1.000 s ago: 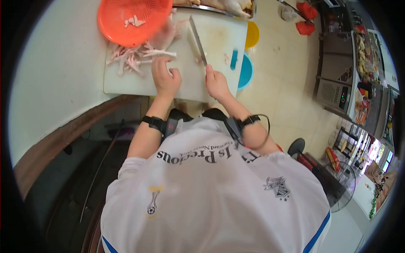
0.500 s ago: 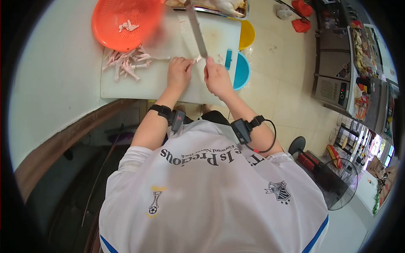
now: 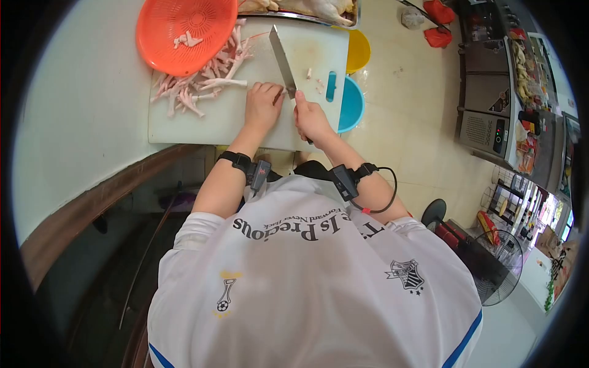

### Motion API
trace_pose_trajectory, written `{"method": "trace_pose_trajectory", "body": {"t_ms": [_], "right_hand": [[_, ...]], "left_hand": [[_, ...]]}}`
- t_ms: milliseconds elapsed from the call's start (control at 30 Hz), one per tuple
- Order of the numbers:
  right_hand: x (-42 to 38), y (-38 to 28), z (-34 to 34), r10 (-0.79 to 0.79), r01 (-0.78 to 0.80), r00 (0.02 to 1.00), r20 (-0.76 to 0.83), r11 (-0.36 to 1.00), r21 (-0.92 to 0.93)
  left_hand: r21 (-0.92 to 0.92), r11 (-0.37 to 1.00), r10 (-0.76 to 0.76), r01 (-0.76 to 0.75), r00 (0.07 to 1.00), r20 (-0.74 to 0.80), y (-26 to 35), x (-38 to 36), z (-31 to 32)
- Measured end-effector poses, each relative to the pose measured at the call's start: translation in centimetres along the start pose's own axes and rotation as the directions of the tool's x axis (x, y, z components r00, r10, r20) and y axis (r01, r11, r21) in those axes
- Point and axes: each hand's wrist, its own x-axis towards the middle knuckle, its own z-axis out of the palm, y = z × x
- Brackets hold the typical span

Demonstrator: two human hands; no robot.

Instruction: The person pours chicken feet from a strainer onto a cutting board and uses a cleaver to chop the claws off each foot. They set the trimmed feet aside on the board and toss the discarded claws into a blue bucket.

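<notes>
right hand (image 3: 311,119) gripping cleaver (image 3: 283,61) | left hand (image 3: 262,105) pinning chicken foot, fingers curled | untrimmed pile (image 3: 199,80) waiting at 10 o'clock, few in colander (image 3: 186,30)

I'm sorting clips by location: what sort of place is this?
Likely a commercial kitchen or food-prep area: raw chicken feet piled on a white cutting board, a steel cleaver in the right hand, and steel appliances behind.
</notes>
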Motion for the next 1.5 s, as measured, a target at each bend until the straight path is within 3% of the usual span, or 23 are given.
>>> {"method": "trace_pose_trajectory", "body": {"t_ms": [133, 200, 233, 300, 400, 467, 533, 600, 767, 800, 867, 933, 967, 1000, 1033, 1100, 1133, 1200, 1267, 1333, 1367, 1433, 1500], "right_hand": [[-3.2, 1.2, -1.6, 0.014, -0.023, 0.997, 0.075, 0.992, 0.126], [-5.2, 1.3, -3.4, 0.013, -0.019, 0.999, 0.043, 0.990, 0.140], [-6.0, 1.5, -4.4, 0.015, -0.016, 1.000, 0.009, 0.989, 0.150], [-6.7, 1.9, -6.5, 0.030, -0.028, 1.000, -0.007, 0.978, 0.206], [-7.6, 3.3, -9.0, 0.018, -0.003, 0.998, -0.053, 0.965, 0.264], [-8.0, 4.4, -10.1, -0.013, 0.038, 0.996, -0.092, 0.961, 0.276], [-8.8, 5.3, -10.9, 0.054, -0.011, 0.992, -0.118, 0.940, 0.340], [-9.3, 6.5, -11.7, 0.107, -0.050, 0.986, -0.129, 0.924, 0.380], [-8.6, 7.1, -13.2, 0.143, -0.095, 0.985, -0.091, 0.908, 0.408], [-8.6, 6.8, -13.5, 0.120, -0.078, 0.989, -0.088, 0.922, 0.380], [-8.2, 6.2, -14.0, 0.089, -0.058, 0.993, -0.075, 0.936, 0.348], [-7.7, 5.8, -14.4, 0.082, -0.065, 0.996, -0.040, 0.945, 0.320], [-7.4, 5.7, -14.6, 0.082, -0.066, 0.996, -0.038, 0.945, 0.320], [-7.1, 5.6, -14.6, 0.044, -0.034, 0.999, -0.026, 0.957, 0.290], [-7.1, 5.8, -14.8, 0.011, -0.008, 1.000, -0.010, 0.967, 0.256], [-6.8, 6.1, -15.1, 0.015, -0.019, 1.000, 0.016, 0.971, 0.237], [-6.4, 6.0, -15.1, 0.003, -0.010, 0.999, 0.035, 0.974, 0.224], [-6.5, 5.7, -15.3, 0.010, -0.019, 0.999, 0.039, 0.971, 0.238], [-6.8, 6.1, -15.4, 0.025, -0.033, 0.999, 0.035, 0.968, 0.248], [-7.1, 6.4, -15.5, 0.058, -0.060, 0.998, 0.012, 0.970, 0.236], [-7.2, 6.5, -15.7, 0.057, -0.057, 0.998, 0.008, 0.970, 0.235], [-7.3, 7.1, -15.9, 0.053, -0.060, 0.998, 0.041, 0.976, 0.207], [-7.1, 7.6, -15.9, 0.045, -0.052, 0.998, 0.047, 0.982, 0.181]], "left_hand": [[0.026, 0.999, -0.018, 0.018, 1.000, 0.005, -0.8, 0.4, 0.4], [-0.034, 0.962, -0.271, 0.272, 0.962, 0.027, -0.6, 0.6, -0.1], [-0.029, 0.963, -0.266, 0.267, 0.964, 0.031, -0.6, 0.8, -0.1], [0.192, 0.972, -0.176, 0.137, 0.963, 0.204, 0.0, 2.4, 0.4], [0.141, 0.967, -0.237, 0.214, 0.955, 0.178, 1.4, 5.7, 1.8], [0.096, 0.981, -0.184, 0.168, 0.965, 0.189, 2.5, 7.5, 2.9], [0.056, 0.990, -0.140, 0.131, 0.970, 0.200, 3.5, 8.2, 5.1], [0.195, 0.973, -0.191, 0.124, 0.906, 0.378, 4.3, 8.3, 7.2], [0.398, 0.907, -0.333, 0.139, 0.814, 0.475, 7.0, 9.0, 6.2], [0.414, 0.898, -0.346, 0.149, 0.820, 0.456, 6.5, 8.7, 5.8], [0.246, 0.946, -0.297, 0.213, 0.873, 0.386, 5.1, 7.9, 4.9], [0.057, 0.986, -0.158, 0.156, 0.987, 0.032, 3.8, 8.8, 1.2], [0.014, 0.990, -0.138, 0.142, 0.980, -0.142, 2.7, 10.6, -2.1], [0.076, 0.957, -0.259, 0.281, 0.941, -0.220, 2.4, 12.1, -5.9], [0.088, 0.980, -0.141, 0.179, 0.935, -0.325, 0.9, 13.2, -9.5], [0.396, 0.824, -0.220, 0.405, 0.873, -0.435, -0.2, 13.4, -14.1], [0.402, 0.819, -0.219, 0.409, 0.871, -0.440, -1.0, 12.7, -14.7], [0.457, 0.853, -0.083, 0.252, 0.930, -0.358, -2.9, 10.8, -14.0], [0.423, 0.871, -0.252, 0.251, 0.966, -0.056, -2.6, 7.5, -11.7], [0.498, 0.857, -0.241, 0.129, 0.956, 0.167, -2.0, 4.7, -9.3], [0.495, 0.859, -0.238, 0.128, 0.957, 0.167, -2.8, 4.1, -8.0], [0.638, 0.756, -0.384, 0.144, 0.888, 0.254, -4.0, 3.2, -6.3], [0.699, 0.706, -0.394, 0.114, 0.883, 0.254, -4.0, 4.3, -5.9]]}}
